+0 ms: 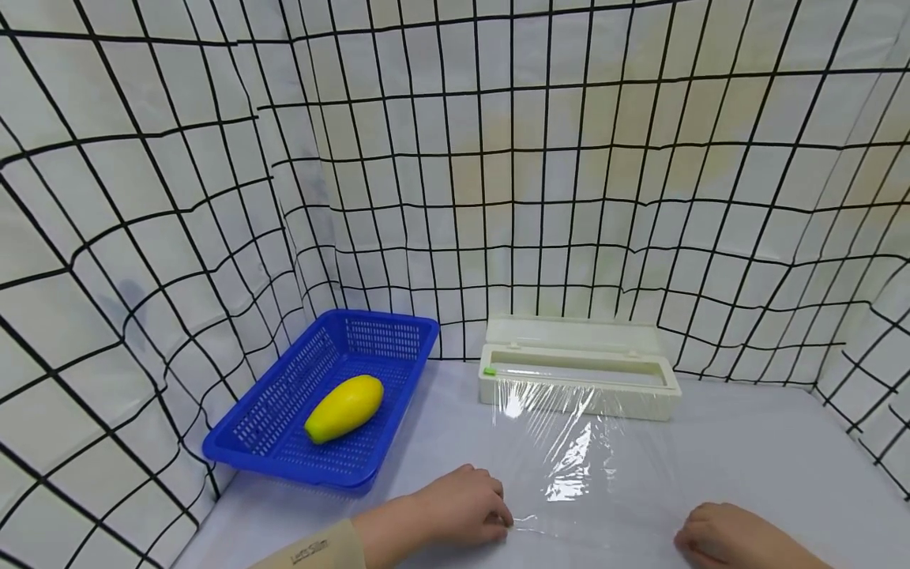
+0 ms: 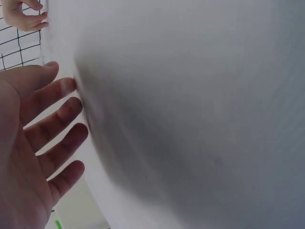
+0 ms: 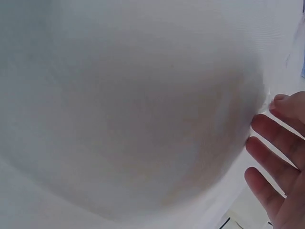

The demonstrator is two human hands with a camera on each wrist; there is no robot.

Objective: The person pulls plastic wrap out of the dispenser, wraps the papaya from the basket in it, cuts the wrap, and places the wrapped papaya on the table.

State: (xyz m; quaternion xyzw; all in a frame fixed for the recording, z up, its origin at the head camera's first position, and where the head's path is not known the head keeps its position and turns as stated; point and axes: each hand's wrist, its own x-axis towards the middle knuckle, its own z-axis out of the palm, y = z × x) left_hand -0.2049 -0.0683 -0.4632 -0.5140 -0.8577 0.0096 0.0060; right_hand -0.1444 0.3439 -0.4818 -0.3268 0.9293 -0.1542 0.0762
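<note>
Clear plastic wrap (image 1: pixel 579 474) stretches over the white table from a long white dispenser box (image 1: pixel 583 395) with its lid raised. At the wrap's near left corner is my left hand (image 1: pixel 465 506); its fingertips touch down there, and in the left wrist view the thumb (image 2: pixel 47 71) stands a little apart from the index finger. Over at the near right corner my right hand (image 1: pixel 732 537) pinches the wrap's edge between thumb and index finger, with a small glint of film at the thumb tip (image 3: pixel 281 98). The other right fingers are spread, loosely bent.
A blue plastic basket (image 1: pixel 408 395) stands at the left, holding a yellow, papaya-like fruit (image 1: pixel 346 408). Behind the table and along both sides runs a white sheet wall with black grid netting (image 1: pixel 529 201). The dispenser box sits close to the back netting.
</note>
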